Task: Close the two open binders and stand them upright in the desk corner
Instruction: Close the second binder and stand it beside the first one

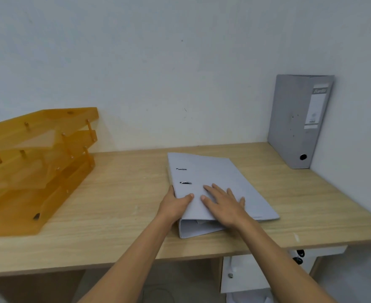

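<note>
A grey binder (215, 178) lies flat and closed on the wooden desk (119, 204), its spine toward the left. My left hand (175, 204) grips its spine edge, thumb on the cover and fingers wrapped down the side. Beside it, my right hand (223, 202) rests flat on the cover with fingers spread. A second grey binder (298, 121) stands upright and closed in the back right corner of the desk, against both walls, with its labelled spine facing me.
An orange three-tier letter tray (36, 165) fills the left side of the desk. White walls bound the desk at the back and right. Under the right front edge stands a white cabinet (245, 274).
</note>
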Available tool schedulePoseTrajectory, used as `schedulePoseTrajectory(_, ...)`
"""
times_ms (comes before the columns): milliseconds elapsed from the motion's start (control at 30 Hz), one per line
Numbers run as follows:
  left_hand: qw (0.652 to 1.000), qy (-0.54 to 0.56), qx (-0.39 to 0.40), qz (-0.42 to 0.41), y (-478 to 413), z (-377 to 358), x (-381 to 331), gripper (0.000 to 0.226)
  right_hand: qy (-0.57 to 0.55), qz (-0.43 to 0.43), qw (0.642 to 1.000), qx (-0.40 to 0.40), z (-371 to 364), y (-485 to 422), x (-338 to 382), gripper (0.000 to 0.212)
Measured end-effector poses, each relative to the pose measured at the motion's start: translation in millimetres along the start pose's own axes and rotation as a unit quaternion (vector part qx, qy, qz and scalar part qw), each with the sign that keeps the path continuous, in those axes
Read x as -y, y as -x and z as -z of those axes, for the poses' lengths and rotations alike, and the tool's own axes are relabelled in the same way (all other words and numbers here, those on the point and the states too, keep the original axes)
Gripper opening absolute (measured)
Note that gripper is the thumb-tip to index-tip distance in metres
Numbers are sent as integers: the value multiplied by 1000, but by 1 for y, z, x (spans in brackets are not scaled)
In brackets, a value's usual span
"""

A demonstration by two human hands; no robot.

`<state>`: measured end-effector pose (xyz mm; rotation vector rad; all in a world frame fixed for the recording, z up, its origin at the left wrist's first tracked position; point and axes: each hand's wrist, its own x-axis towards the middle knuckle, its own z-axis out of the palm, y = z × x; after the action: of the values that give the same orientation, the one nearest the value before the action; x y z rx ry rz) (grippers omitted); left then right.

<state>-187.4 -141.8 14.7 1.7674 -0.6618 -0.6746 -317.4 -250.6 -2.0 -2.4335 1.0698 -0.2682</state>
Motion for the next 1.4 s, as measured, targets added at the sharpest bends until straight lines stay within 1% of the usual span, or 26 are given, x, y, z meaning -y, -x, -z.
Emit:
schedulePoseTrajectory(133,1000,-4,3,2,-1,-7,0,59,27,-14,1000,1,-3,1,-8,64)
schedulePoseTrajectory(167,1000,12,9,6,-2,-8,1,58,27,-16,999,6,-3,1,-8,64)
schedulePoseTrajectory(200,999,44,14,18,-2,-8,1,54,29,-16,999,10,-4,2,-6,64)
schedulePoseTrajectory(233,994,99,11,39,0,-8,0,49,29,-15,999,11,-6,2,-5,65)
schedulePoseTrajectory(300,971,216,-2,100,1,-5,-2,37,23,-14,1000,10,-9,5,-1,66)
schedulePoseTrajectory(367,952,270,-7,146,3,2,-7,30,3,-12,1000,8,-8,10,1,68)
schedulePoseTrajectory(433,945,284,-15,159,4,12,-8,40,-22,-6,1000,4,-6,17,2,68)
schedulePoseTrajectory(500,935,308,19,173,7,19,-6,55,-60,7,998,2,-1,23,3,67)
schedulePoseTrajectory(567,909,368,83,178,12,20,2,68,-113,20,993,16,4,24,9,68)
schedulePoseTrajectory(600,895,398,104,173,14,20,7,71,-139,29,990,25,6,24,13,72)
schedulePoseTrajectory(667,872,445,130,156,18,20,14,74,-169,41,984,33,7,26,21,81)
schedulePoseTrajectory(767,853,483,156,118,28,27,11,68,-161,51,985,30,5,30,31,73)
schedulePoseTrajectory(833,858,480,158,93,34,34,5,63,-176,66,982,29,6,35,38,74)
schedulePoseTrajectory(967,870,468,146,44,49,43,-12,55,-243,87,966,15,18,44,50,72)
schedulePoseTrajectory(1133,886,438,150,-30,61,48,-34,45,-248,130,960,1,45,60,66,73)
schedulePoseTrajectory(1233,903,379,175,-99,65,41,-40,53,-287,147,946,28,67,70,70,88)
schedulePoseTrajectory(1333,925,277,206,-159,64,29,-36,56,-238,169,955,52,81,72,56,116)
schedulePoseTrajectory(1400,940,209,210,-169,62,16,-27,62,-212,173,960,53,84,71,37,124)
